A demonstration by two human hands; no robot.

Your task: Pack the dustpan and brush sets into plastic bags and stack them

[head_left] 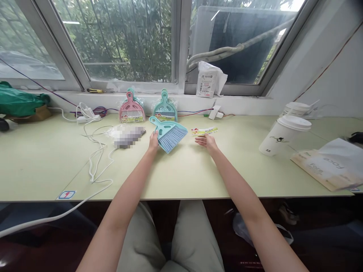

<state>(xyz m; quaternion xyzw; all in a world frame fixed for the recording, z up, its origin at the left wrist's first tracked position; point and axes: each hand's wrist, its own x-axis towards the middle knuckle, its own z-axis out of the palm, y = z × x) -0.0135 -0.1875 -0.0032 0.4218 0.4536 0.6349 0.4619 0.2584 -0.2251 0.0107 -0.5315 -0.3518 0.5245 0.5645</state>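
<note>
A teal dustpan with a blue-grey bristled brush point(171, 136) is tilted above the table, its handle toward the upper left. My left hand point(153, 140) grips it at its left edge. To the right, my right hand point(206, 142) has its fingers stretched out and apart, beside a colourful printed card point(204, 131) on the table. Behind these, a pink dustpan set point(132, 109) and a teal dustpan set point(165, 107) in clear wrap lean upright against the window ledge.
White cables point(98, 166) and a blurred grey item point(129, 136) lie on the left. White cups point(283, 136) and a tissue pack point(329, 162) are at the right. A white paper package point(206, 84) stands on the window sill.
</note>
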